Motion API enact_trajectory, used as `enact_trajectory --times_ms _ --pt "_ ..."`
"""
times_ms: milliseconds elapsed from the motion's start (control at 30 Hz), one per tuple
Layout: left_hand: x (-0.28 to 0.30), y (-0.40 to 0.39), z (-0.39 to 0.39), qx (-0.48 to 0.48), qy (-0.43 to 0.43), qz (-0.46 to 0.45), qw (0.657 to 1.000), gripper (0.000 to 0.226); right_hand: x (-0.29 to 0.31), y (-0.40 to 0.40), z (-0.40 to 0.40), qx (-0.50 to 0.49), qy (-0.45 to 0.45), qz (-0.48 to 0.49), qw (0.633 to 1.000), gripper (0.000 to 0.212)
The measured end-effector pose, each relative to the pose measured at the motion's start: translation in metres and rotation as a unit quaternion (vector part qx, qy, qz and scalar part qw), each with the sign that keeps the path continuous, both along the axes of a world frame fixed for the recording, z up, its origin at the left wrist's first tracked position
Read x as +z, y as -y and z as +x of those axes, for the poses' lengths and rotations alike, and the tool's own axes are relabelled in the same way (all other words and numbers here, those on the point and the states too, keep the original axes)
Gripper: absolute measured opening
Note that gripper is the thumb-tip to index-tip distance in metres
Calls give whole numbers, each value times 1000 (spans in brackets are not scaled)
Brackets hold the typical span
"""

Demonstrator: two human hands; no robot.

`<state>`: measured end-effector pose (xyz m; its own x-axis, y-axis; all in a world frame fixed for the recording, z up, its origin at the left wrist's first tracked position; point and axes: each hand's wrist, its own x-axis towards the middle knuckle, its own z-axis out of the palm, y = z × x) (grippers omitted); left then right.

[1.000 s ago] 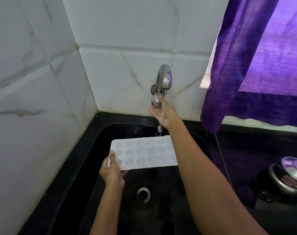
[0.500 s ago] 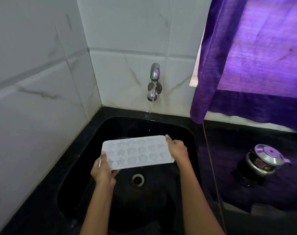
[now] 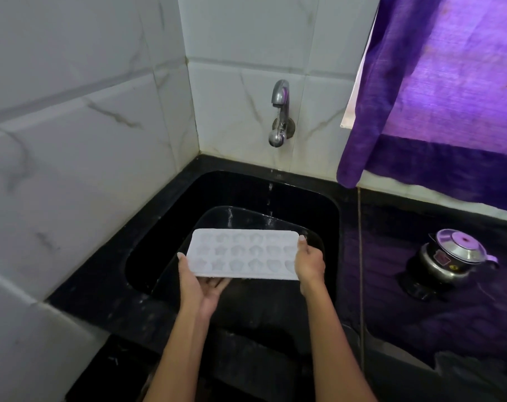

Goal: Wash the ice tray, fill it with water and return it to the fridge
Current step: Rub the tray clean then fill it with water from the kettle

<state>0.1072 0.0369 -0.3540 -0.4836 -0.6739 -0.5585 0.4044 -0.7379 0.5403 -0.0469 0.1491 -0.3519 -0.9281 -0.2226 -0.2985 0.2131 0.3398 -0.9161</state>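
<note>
Head view showed both my hands, left hand [image 3: 201, 281] and right hand [image 3: 309, 264], gripping the ice tray [image 3: 242, 253] over the sink [image 3: 332, 210], likely filled, needing level carrying to the fridge.

White marble-look wall tiles [image 3: 87, 134] meet in a corner above the shiny black stone counter [image 3: 420, 329]. A purple cloth curtain [image 3: 437, 97] glows with daylight.

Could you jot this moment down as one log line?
ice tray: level above sink | left hand: grips left end | right hand: grips right end | tap: dripping
</note>
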Motion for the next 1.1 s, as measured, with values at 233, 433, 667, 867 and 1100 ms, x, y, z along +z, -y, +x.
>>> enact_trajectory --times_ms 233,433,667,867,1100 --pt "-4 -15 2 -19 -65 44 997 81 2 -17 6 24 -16 16 999 49" --pt "-10 -19 2 -15 -45 47 998 78 0 -24 3 39 -11 21 999 49" --pt "-10 -23 -3 25 -26 40 999 68 11 -24 -4 77 -152 135 976 32" --pt "-7 -25 -4 46 -16 31 998 66 17 -17 -20 189 -320 309 876 46" --pt "-3 -29 -8 58 -11 22 998 64 19 -13 -14 238 -314 382 836 53"
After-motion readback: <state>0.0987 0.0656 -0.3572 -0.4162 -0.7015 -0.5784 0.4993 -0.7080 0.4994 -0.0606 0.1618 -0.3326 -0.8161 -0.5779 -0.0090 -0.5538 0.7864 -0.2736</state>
